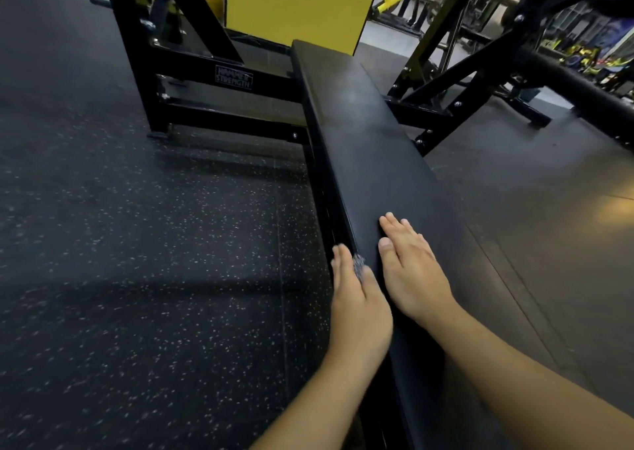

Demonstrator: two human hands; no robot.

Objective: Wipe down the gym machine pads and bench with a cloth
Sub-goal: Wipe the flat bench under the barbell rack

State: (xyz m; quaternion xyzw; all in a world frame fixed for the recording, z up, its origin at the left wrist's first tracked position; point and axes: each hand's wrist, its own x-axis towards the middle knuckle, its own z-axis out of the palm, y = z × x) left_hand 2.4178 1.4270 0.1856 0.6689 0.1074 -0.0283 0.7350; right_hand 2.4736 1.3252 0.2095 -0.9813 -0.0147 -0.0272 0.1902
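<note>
Head view, one frame. A long black padded bench (370, 147) runs from the near bottom edge away toward a yellow upright pad (298, 6) at its far end.

Left hand (356, 305): lies against the bench's left side edge near the near end, fingers straight and together, blurred as if mid-stroke. A small grey scrap of cloth (359, 265) shows between the fingers and the pad edge. It appears pressed under the fingers rather than clenched; most of it is hidden, so its size cannot be told.

Right hand (408, 264): flat on the bench top just beside the left hand, palm down, fingers extended, holding nothing. Judged to be bracing.

Progress (judgement): the step in hand is the left side edge of the bench, near end. The bench top shows a faint dull sheen toward the far half, but whether that is a wiped streak or only light cannot be told. No clear wet/dry boundary is visible. The yellow upright pad and the black padded roller (583, 92) on the right machine show no sign either way. I take the task as under way, with the far bench edge and the machine pads probably left.

Surroundings: black steel frame (212, 82), speckled rubber floor (137, 243).
</note>
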